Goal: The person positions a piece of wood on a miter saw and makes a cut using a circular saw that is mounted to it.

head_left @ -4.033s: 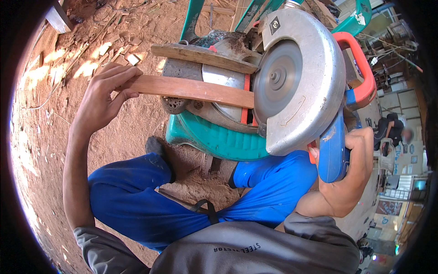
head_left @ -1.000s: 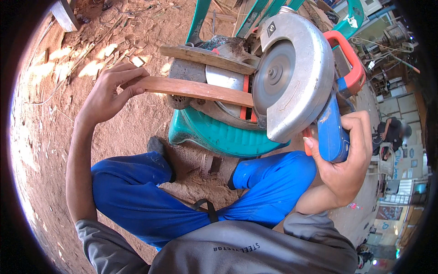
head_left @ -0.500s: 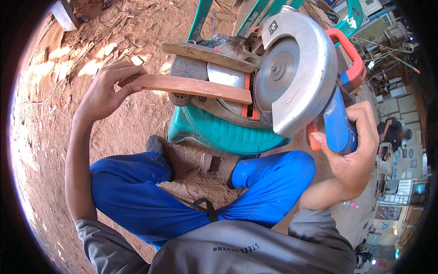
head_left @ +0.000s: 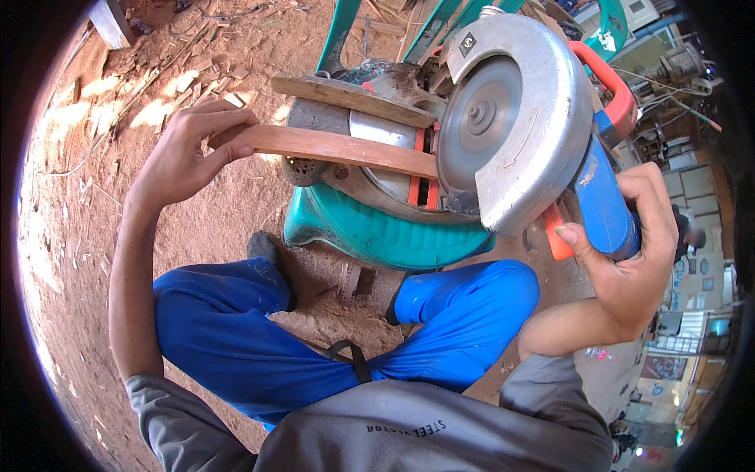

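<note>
Pinched in my left hand [head_left: 193, 145] is one end of a flat reddish wooden strip [head_left: 338, 149]. The strip lies across the saw's metal base [head_left: 376, 179], its far end close beside the round blade [head_left: 481, 110]; whether they touch I cannot tell. My right hand [head_left: 633, 259] is wrapped round the blue handle [head_left: 604, 200] of the miter saw, thumb by its orange trigger [head_left: 557, 234]. A silver guard [head_left: 543, 134] covers the blade's upper and right side. Behind the strip, a weathered wooden board [head_left: 354, 97] runs along the base.
The saw rests on a green plastic chair [head_left: 385, 228] just beyond my knees. Wood offcuts [head_left: 200, 67] litter the sandy ground at the far left. A post [head_left: 112, 25] stands at the upper left. Another person is partly visible at the right edge, behind my hand.
The saw head and my right hand have shifted slightly to the right and up. The strip stays in my left hand, almost in the same place.
</note>
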The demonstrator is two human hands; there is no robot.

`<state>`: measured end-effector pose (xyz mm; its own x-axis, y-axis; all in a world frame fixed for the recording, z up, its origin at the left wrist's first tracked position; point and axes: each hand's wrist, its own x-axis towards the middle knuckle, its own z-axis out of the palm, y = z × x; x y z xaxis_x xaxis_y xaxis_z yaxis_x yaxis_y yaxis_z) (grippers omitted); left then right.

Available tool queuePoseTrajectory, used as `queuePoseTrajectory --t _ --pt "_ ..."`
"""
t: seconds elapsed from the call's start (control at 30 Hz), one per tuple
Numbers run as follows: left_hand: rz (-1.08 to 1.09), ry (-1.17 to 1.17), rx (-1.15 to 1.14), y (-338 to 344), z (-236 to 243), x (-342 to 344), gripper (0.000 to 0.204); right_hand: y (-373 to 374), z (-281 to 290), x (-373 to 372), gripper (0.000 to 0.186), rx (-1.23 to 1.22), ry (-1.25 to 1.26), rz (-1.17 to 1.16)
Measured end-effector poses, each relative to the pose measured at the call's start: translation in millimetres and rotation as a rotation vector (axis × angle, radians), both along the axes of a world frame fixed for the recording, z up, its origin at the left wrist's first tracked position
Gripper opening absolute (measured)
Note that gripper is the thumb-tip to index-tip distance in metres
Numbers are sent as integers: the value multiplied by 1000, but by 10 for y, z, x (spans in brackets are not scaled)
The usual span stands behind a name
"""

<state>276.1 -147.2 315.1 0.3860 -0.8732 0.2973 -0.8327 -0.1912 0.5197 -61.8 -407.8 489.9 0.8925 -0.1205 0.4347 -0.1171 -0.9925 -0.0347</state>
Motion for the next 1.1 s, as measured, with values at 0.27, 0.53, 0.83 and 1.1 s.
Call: queuePoseTrajectory --t 0.27,0.53,0.83,1.1 --pt "0 20 -35 4 -46 -14 39 60 -71 9 39 -43 -16 -75" --pt "-21 -10 -98 -25 -91 8 38 133 -192 -27 37 -120 -40 -125" --pt "-5 16 -89 -17 -87 -9 37 173 -266 -38 36 -103 -62 -135" --pt "-26 -6 -71 -35 -86 -1 36 162 -284 -46 36 -112 -52 -130"
